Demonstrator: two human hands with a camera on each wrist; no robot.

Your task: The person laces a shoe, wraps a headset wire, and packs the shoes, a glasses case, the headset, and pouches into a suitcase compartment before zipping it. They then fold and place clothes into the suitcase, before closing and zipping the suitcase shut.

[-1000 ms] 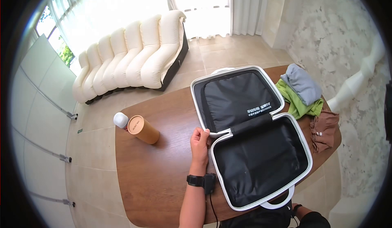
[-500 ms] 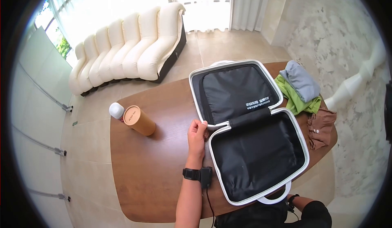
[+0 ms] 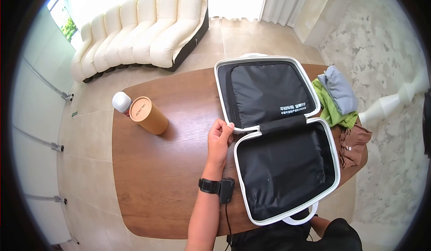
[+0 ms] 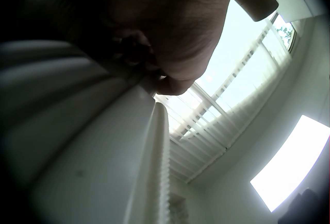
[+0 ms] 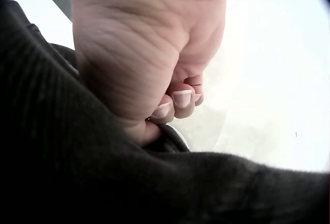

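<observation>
An open suitcase (image 3: pixel 287 170) with a white rim and black lining lies on the table, its lid half folded back on the far side. My left hand (image 3: pixel 219 143) pinches the suitcase's white edge between thumb and fingers, at the left side close to the hinge. In the left wrist view, zipper teeth (image 4: pixel 165 183) run along that edge beside the white shell (image 4: pixel 93 152). Low by my body is my right hand (image 5: pixel 144 54), its fingers loosely curled against dark clothing (image 5: pixel 129 177). The head view hides most of it behind the suitcase handle and my leg.
On the wooden table (image 3: pixel 170 188), a tan cardboard canister (image 3: pixel 155 118) and a white-capped bottle (image 3: pixel 121 102) stand left. Grey-blue (image 3: pixel 339 89), green (image 3: pixel 327 108) and brown clothes (image 3: pixel 354 146) lie right of the suitcase. A cream sofa (image 3: pixel 143 35) stands beyond.
The head view has tilted down, so the sofa and table appear higher. My left hand keeps its pinch on the suitcase edge, and the suitcase stays open in place.
</observation>
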